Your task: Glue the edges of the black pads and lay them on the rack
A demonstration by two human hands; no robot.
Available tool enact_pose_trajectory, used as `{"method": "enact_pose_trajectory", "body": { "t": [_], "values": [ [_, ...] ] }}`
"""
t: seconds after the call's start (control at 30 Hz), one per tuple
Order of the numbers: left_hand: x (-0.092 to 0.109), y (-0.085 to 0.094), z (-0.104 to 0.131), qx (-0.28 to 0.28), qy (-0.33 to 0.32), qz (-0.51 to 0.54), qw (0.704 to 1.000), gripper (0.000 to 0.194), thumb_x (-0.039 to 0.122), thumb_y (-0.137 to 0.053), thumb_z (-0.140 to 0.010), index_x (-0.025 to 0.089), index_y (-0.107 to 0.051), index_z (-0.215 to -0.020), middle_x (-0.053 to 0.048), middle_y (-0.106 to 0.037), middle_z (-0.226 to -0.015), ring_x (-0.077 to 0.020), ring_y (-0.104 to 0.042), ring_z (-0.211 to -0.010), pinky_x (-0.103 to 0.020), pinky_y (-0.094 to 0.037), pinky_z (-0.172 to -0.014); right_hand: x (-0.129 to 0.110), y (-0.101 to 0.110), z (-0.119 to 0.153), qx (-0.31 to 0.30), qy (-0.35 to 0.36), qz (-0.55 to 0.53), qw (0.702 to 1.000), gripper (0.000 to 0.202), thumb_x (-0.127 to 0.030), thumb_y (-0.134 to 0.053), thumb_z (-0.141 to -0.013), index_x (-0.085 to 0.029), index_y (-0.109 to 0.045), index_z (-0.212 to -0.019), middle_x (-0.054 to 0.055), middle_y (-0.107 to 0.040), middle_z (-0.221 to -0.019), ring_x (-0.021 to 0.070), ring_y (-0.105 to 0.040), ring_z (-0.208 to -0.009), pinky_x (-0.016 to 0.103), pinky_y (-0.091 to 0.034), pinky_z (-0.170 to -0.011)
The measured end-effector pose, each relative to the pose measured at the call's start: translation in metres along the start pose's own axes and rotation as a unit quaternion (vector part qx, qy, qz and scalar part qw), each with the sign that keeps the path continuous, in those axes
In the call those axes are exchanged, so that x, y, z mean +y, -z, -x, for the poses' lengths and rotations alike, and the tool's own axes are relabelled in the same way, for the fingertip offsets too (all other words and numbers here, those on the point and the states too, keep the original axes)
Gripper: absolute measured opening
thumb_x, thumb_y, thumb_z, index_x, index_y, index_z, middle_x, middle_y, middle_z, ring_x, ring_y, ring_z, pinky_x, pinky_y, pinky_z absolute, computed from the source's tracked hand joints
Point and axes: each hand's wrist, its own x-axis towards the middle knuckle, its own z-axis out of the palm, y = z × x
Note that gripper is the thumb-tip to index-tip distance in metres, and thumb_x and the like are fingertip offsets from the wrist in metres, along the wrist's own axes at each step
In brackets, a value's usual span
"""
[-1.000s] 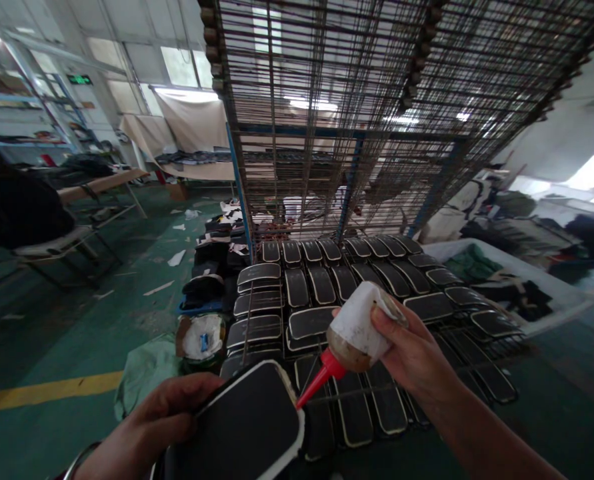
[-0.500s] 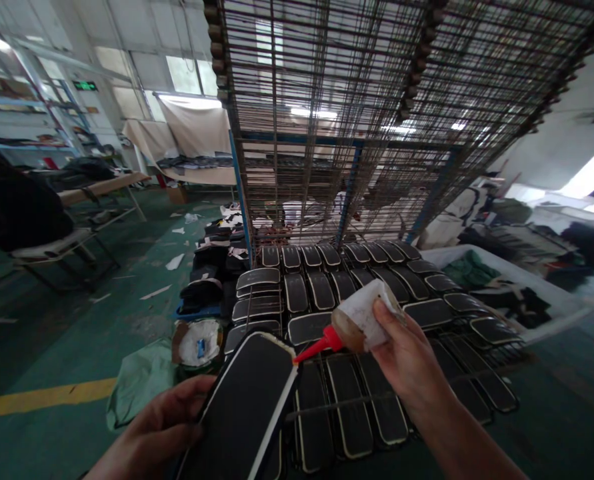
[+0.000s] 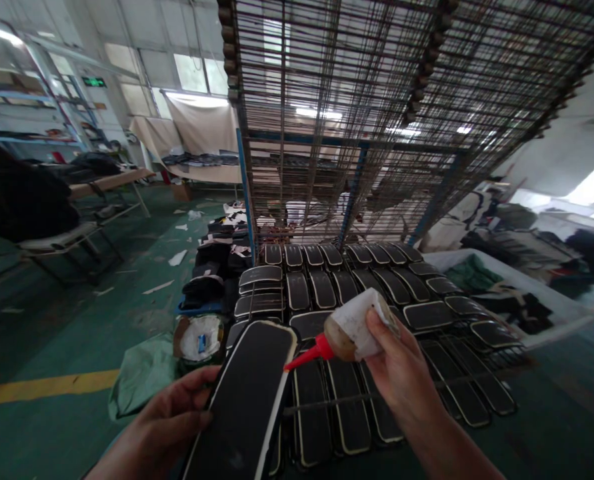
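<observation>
My left hand (image 3: 179, 417) grips the left edge of a long black panel with rounded corners (image 3: 244, 400), tilted up toward me. A pale strip runs along the panel's rim, yellowish at the top right corner. My right hand (image 3: 397, 360) is wrapped round a glue bottle (image 3: 357, 327) with a white label and brownish contents, tipped to the left. Its red nozzle (image 3: 309, 353) touches the panel's right edge just below the top corner. Beneath and behind lie rows of similar black panels (image 3: 313, 413) with pale outlines, on a wire rack.
A tall wire rack (image 3: 349, 140) rises behind the panels. Left of them stand a round tub (image 3: 200, 338), a green cloth sack (image 3: 144, 377) and stacked dark pieces (image 3: 209, 270). A white bin (image 3: 559, 320) is at right. A seated person (image 3: 21, 193) is at far left.
The nozzle has moved from the panel's top right corner a little down along its right edge. Yellowish glue now shows at that corner. The panel has tilted slightly more upright.
</observation>
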Motion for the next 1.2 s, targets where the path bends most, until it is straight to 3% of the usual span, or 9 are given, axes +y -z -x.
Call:
{"method": "enact_pose_trajectory", "body": {
  "t": [0.17, 0.3, 0.5, 0.67, 1.0, 1.2],
  "values": [
    [0.003, -0.005, 0.003, 0.027, 0.001, -0.005, 1.0, 0.043, 0.004, -0.076, -0.068, 0.019, -0.066, -0.107, -0.011, -0.08, -0.093, -0.0309, -0.075, -0.079, -0.041, -0.06, -0.069, 0.005, 0.0, 0.01, -0.036, -0.007, 0.028, 0.999, 0.028, -0.038, -0.085, -0.075, -0.023, -0.074, -0.096, 0.0, -0.066, -0.077, 0.0141, -0.058, -0.068, 0.02, -0.051, -0.058],
    [0.007, -0.008, 0.003, 0.031, 0.006, 0.005, 0.999, 0.045, 0.005, -0.077, -0.068, 0.018, -0.063, -0.109, -0.012, -0.079, -0.096, -0.0325, -0.075, -0.083, -0.042, -0.06, -0.071, 0.01, 0.001, 0.015, -0.053, -0.02, 0.04, 0.998, 0.031, -0.042, -0.084, -0.075, -0.024, -0.073, -0.098, 0.001, -0.066, -0.081, 0.0155, -0.059, -0.072, 0.022, -0.051, -0.062],
    [0.009, -0.003, -0.001, 0.031, 0.022, 0.017, 0.999, 0.049, 0.005, -0.077, -0.069, 0.017, -0.061, -0.114, -0.014, -0.078, -0.098, -0.0284, -0.075, -0.078, -0.041, -0.061, -0.071, 0.011, -0.001, 0.027, -0.061, -0.017, 0.08, 0.995, 0.038, -0.045, -0.083, -0.073, -0.025, -0.071, -0.104, 0.005, -0.07, -0.089, 0.0231, -0.065, -0.081, 0.033, -0.056, -0.071],
    [0.011, -0.004, -0.001, 0.043, 0.018, 0.01, 0.999, 0.044, 0.003, -0.072, -0.073, 0.016, -0.061, -0.114, -0.013, -0.078, -0.096, -0.0228, -0.075, -0.075, -0.036, -0.061, -0.071, 0.01, -0.006, 0.037, -0.11, -0.019, 0.061, 0.992, 0.033, -0.041, -0.08, -0.078, -0.025, -0.07, -0.106, 0.009, -0.074, -0.093, 0.0292, -0.069, -0.086, 0.042, -0.058, -0.077],
    [0.013, 0.004, -0.011, 0.073, -0.005, 0.023, 0.997, 0.036, -0.001, -0.065, -0.076, 0.015, -0.062, -0.108, -0.01, -0.078, -0.085, -0.0196, -0.074, -0.069, -0.032, -0.062, -0.067, 0.016, 0.01, 0.054, -0.201, -0.016, 0.076, 0.976, 0.035, -0.034, -0.071, -0.088, -0.028, -0.062, -0.121, 0.012, -0.071, -0.108, 0.0311, -0.067, -0.099, 0.042, -0.056, -0.08],
    [0.017, 0.002, -0.008, 0.113, -0.018, 0.044, 0.992, 0.032, -0.005, -0.06, -0.077, 0.013, -0.064, -0.103, -0.01, -0.077, -0.079, -0.0193, -0.074, -0.066, -0.03, -0.063, -0.062, 0.019, 0.016, 0.06, -0.201, -0.026, 0.077, 0.976, 0.039, -0.035, -0.073, -0.086, -0.026, -0.061, -0.122, 0.014, -0.071, -0.109, 0.0332, -0.066, -0.099, 0.043, -0.056, -0.079]
  ]
}}
